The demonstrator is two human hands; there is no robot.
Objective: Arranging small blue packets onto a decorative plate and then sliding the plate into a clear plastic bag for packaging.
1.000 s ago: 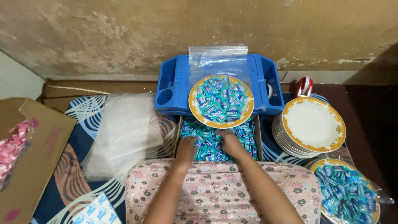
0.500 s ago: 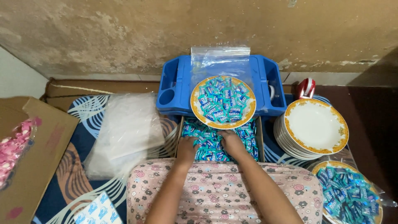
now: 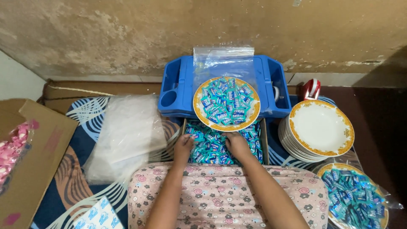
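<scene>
Both my hands reach into a cardboard box (image 3: 265, 140) full of small blue and teal candy packets (image 3: 212, 146). My left hand (image 3: 184, 146) rests palm down on the packets at the box's left side, fingers bent over them. My right hand (image 3: 237, 146) lies on the packets towards the right. Whether either hand grips any packets is hidden. Just beyond the box, a gold-rimmed plate (image 3: 226, 104) piled with the same packets sits on a blue plastic tray (image 3: 174, 91), with a clear plastic bag (image 3: 222, 61) behind it.
A flowered pink cushion (image 3: 220, 195) lies across my lap. Right: a stack of empty white plates (image 3: 320, 127), a bagged plate of packets (image 3: 354, 197), a red tape dispenser (image 3: 310, 89). Left: a pile of clear bags (image 3: 125, 131) and a cardboard box (image 3: 38, 157) holding pink sweets (image 3: 12, 148).
My hands have stayed in the box, shifting only slightly among the packets. The view has drifted a little.
</scene>
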